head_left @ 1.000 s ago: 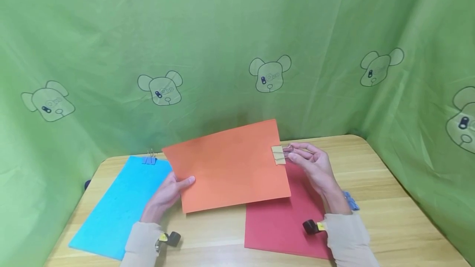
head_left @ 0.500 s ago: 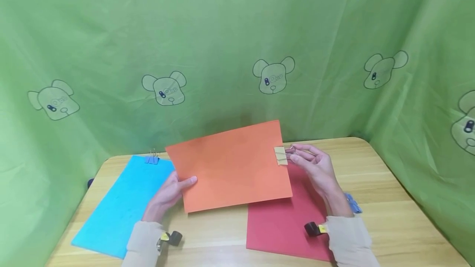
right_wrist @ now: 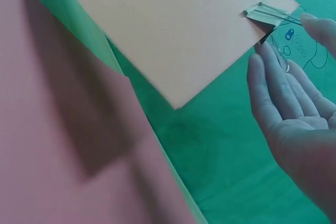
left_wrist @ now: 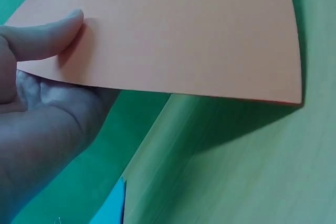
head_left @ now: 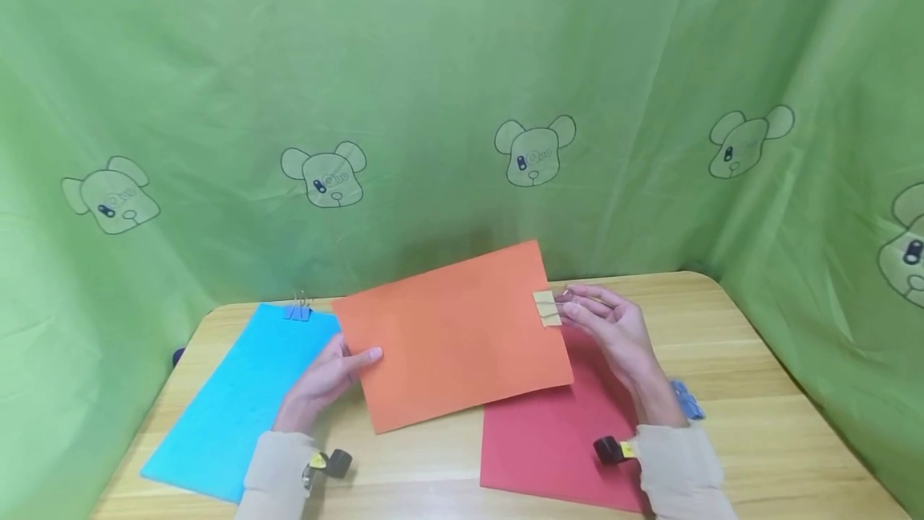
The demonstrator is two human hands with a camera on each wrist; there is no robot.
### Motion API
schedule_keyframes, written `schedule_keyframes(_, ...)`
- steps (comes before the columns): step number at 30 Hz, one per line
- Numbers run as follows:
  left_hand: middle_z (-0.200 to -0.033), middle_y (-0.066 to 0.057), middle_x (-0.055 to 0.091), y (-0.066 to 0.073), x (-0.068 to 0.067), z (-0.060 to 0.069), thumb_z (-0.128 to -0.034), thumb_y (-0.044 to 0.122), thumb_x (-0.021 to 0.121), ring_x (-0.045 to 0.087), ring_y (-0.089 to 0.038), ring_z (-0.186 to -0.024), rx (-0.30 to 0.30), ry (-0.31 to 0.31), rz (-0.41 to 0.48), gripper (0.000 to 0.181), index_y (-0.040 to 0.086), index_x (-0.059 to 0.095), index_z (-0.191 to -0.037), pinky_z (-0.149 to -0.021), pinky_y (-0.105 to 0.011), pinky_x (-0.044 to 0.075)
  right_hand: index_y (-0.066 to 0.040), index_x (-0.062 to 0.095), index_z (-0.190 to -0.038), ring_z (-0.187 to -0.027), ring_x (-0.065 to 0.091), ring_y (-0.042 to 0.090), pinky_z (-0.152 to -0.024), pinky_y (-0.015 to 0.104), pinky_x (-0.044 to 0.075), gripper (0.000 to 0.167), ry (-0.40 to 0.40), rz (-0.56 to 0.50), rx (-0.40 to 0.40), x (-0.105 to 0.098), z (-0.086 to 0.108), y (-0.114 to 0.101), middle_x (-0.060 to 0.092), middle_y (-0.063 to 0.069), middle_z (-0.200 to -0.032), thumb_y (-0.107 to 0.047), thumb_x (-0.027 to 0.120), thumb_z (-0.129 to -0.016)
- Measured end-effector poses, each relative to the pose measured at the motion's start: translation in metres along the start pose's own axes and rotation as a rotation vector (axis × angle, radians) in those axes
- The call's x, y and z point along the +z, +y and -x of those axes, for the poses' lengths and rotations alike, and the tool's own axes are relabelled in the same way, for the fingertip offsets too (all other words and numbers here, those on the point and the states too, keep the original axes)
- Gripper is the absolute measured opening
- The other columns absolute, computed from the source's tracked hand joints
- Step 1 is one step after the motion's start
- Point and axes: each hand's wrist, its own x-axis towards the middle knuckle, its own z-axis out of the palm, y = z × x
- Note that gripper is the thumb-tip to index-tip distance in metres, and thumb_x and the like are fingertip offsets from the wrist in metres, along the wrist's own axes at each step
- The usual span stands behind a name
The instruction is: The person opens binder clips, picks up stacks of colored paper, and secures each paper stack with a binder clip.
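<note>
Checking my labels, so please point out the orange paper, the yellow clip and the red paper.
Orange paper (head_left: 455,337): head view, middle of its face.
Yellow clip (head_left: 546,310): head view, its flat body.
Red paper (head_left: 552,446): head view, its uncovered lower part.

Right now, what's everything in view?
Table: one, light wood, underneath
Curtain: one visible, green, behind
Animal-head prints: five, dark outlines, across curtain
Orange paper: one visible, orange, centre
Clip: one, yellow, orange paper's right edge
Blue paper: one visible, blue, table's left
Second clip: one, blue, blue paper's far edge
Red paper: one visible, red, partly behind orange paper
Small items: count unclear, blue, table's right
Unclear object: one, dark, table's left edge
Sleeves: two, beige, picture bottom
Wrist cameras: two, black, on sleeves
Left hand: one, holding orange paper
Right hand: one, holding yellow clip
</note>
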Motion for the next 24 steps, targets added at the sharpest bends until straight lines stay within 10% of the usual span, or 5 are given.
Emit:
schedule_keyframes(9, -0.074, 0.009, 0.066, 0.007, -0.008, 0.002, -0.0967, -0.005, 0.061, 0.056, -0.004, -0.069, 0.049, -0.02, -0.07, 0.019, 0.012, 0.068, -0.091, -0.067, -0.019, 0.048, 0.019, 0.045, -0.139, -0.105, 0.073, 0.02, -0.096, 0.041, 0.053, 0.055, 0.024, 0.026, 0.021, 0.003, -0.002, -0.005, 0.073, 0.014, -0.12, -0.002, 0.071, -0.096)
schedule_keyframes(17, -0.085, 0.0, 0.071, 0.006, -0.017, 0.009, -0.096, -0.003, 0.064, 0.066, -0.012, -0.079, 0.019, -0.067, -0.161, 0.011, 0.003, 0.064, -0.106, -0.081, -0.034, 0.058, 0.016, 0.045, -0.142, -0.104, 0.073, 0.016, -0.096, 0.037, 0.054, 0.057, 0.048, 0.068, 0.082, 0.001, 0.005, -0.008, 0.074, 0.007, -0.117, -0.006, 0.071, -0.097)
schedule_keyframes(24, -0.1, -0.012, 0.075, 0.018, -0.027, 0.022, -0.0947, -0.004, 0.066, 0.074, -0.02, -0.083, 0.07, -0.189, -0.275, 0.04, -0.006, 0.056, -0.133, -0.076, -0.039, 0.061, 0.01, 0.05, -0.143, -0.108, 0.071, 0.018, -0.093, 0.036, 0.056, 0.057, 0.023, 0.14, 0.094, 0.012, -0.002, -0.006, 0.073, 0.01, -0.121, -0.01, 0.074, -0.095)
